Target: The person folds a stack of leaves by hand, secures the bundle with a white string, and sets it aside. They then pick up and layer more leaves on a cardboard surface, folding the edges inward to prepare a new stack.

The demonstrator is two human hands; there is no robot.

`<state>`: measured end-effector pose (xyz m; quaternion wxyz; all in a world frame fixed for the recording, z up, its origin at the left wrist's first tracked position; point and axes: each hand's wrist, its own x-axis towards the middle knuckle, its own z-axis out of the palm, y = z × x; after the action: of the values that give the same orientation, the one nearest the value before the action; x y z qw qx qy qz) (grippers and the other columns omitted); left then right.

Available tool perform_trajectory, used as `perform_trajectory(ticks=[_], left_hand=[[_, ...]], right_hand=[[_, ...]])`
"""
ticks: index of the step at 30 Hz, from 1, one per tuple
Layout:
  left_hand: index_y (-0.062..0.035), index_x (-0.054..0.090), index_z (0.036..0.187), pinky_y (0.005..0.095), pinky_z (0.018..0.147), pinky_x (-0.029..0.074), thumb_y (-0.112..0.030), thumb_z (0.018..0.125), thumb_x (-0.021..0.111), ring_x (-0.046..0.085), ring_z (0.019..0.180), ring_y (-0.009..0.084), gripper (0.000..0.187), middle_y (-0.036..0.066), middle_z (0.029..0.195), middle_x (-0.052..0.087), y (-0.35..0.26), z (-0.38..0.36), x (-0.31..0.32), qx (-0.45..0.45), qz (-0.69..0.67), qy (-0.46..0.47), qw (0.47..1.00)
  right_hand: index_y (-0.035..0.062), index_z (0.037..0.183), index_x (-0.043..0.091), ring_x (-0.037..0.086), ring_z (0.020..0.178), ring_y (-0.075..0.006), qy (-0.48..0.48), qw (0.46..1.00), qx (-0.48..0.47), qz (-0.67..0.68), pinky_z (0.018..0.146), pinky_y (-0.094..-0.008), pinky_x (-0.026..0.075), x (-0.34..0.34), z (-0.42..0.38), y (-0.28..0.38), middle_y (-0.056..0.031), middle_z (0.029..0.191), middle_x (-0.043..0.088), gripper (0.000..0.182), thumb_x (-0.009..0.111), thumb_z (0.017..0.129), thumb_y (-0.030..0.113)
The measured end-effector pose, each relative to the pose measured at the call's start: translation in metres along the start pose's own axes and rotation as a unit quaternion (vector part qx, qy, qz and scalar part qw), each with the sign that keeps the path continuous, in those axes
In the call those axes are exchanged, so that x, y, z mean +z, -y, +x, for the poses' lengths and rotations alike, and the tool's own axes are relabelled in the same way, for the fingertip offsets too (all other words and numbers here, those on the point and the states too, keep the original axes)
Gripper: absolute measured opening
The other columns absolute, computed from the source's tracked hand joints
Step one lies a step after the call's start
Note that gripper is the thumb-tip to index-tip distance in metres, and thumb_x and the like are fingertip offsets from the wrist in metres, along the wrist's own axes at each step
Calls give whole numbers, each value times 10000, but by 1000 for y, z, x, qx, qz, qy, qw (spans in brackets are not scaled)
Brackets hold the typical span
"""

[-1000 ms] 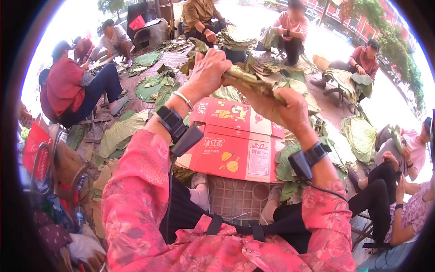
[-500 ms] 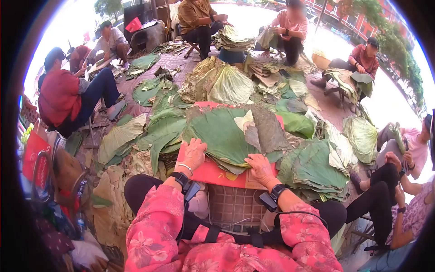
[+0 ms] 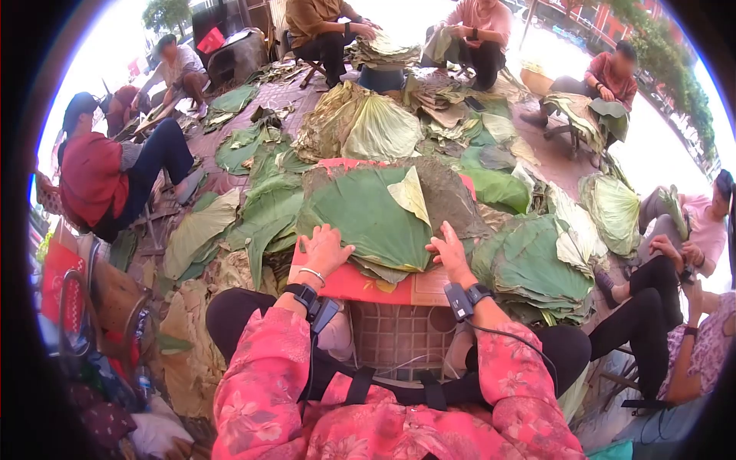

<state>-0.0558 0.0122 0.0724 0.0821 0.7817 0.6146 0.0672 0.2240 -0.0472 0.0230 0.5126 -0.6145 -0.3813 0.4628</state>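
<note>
A large green lotus leaf [image 3: 366, 213] lies spread over a stack on a red board [image 3: 349, 284] in front of my knees. My left hand [image 3: 325, 251], fingers spread, rests at the leaf's lower left edge. At its lower right edge is my right hand [image 3: 451, 256], open too, with the fingers pointing up and apart. A small pale leaf piece [image 3: 409, 194] lies folded over the upper right of the green leaf. Beside it, a brown-grey leaf [image 3: 447, 195] covers the right part of the stack. Beneath the board stands a grid-sided crate [image 3: 400, 337].
A layered pile of green leaves [image 3: 529, 264] stands close on my right. More leaves [image 3: 264, 211] cover the ground to the left, and a tall pale heap [image 3: 376, 130] rises ahead. Several seated people surround the heaps, including a person in red [image 3: 96, 180]. Bags [image 3: 61, 276] sit at far left.
Both hands have loosened and spread their fingers at the leaf's lower edges. The right hand has risen slightly along the right side. The pale piece now looks narrower, and the green leaf lies flatter.
</note>
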Motion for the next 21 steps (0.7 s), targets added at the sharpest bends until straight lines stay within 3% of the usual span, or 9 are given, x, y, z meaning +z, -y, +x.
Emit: perform_trajectory(ticks=[1, 2, 5, 8, 10, 13, 16, 19, 21], left_hand=[[-68, 606, 896, 577, 867, 310, -354, 725, 664, 445, 1075, 303, 338, 124, 1088, 510, 0, -2, 0, 1, 10, 8, 1000], [-61, 602, 960, 577, 873, 311, -353, 719, 673, 436, 1103, 304, 386, 126, 1135, 501, -1, -3, 1, 3, 19, 16, 1000], [-75, 554, 1042, 526, 849, 325, -335, 700, 689, 423, 1118, 297, 450, 113, 1163, 479, -10, -9, 9, 53, 100, -134, 985], [-88, 545, 1031, 463, 835, 336, -310, 668, 708, 420, 1116, 293, 456, 102, 1151, 486, -32, -15, 16, 228, -14, -166, 959], [-105, 547, 1049, 419, 862, 326, -286, 670, 703, 439, 1081, 278, 449, 104, 1102, 503, -55, -24, 19, 309, -124, -92, 939], [-94, 570, 987, 384, 831, 356, -265, 682, 691, 448, 1047, 264, 371, 90, 1087, 502, -79, -29, 28, 290, -100, 6, 952], [-77, 584, 898, 395, 760, 394, -280, 709, 670, 474, 961, 264, 290, 95, 947, 514, -81, -17, 47, 281, -127, -14, 951], [-30, 570, 835, 358, 677, 423, -250, 756, 641, 522, 792, 248, 245, 102, 797, 542, -74, 1, 63, 215, -289, -36, 932], [-5, 552, 840, 318, 638, 421, -199, 792, 613, 502, 687, 190, 209, 74, 717, 540, -66, 8, 58, 132, -393, 26, 910]], right_hand=[[38, 1397, 209, 643, 757, -161, -37, 995, 4, 92, 445, -213, 445, -1, 7, -8, -168, 1386, 342, 700, 562, 796, 109], [35, 1393, 219, 642, 741, -161, -57, 990, 19, 125, 445, -213, 447, -6, 10, -11, -168, 1370, 361, 698, 565, 790, 95], [20, 1350, 302, 635, 693, -154, -104, 974, 45, 194, 438, -213, 451, -16, 11, -12, -146, 1257, 472, 635, 566, 774, 57], [-4, 1240, 428, 630, 653, -147, -130, 976, 51, 169, 430, -215, 443, -26, 8, -12, -128, 1086, 570, 500, 571, 763, 48], [-7, 1136, 495, 618, 601, -141, -158, 977, 56, 133, 421, -219, 434, -26, 5, -15, -100, 931, 604, 393, 572, 754, 38], [2, 1036, 537, 600, 561, -135, -137, 985, 73, 71, 428, -214, 430, -22, -4, -9, -76, 805, 618, 273, 571, 769, 49], [11, 982, 553, 593, 546, -134, -86, 990, 94, 56, 435, -213, 424, -18, -10, -2, -78, 769, 624, 215, 576, 777, 70], [16, 960, 561, 592, 543, -131, -59, 990, 109, 61, 438, -212, 425, -16, -13, -3, -84, 776, 632, 197, 582, 777, 86], [19, 934, 575, 590, 538, -124, -39, 992, 110, 52, 437, -208, 422, -12, -15, 1, -84, 776, 636, 173, 584, 779, 96]])
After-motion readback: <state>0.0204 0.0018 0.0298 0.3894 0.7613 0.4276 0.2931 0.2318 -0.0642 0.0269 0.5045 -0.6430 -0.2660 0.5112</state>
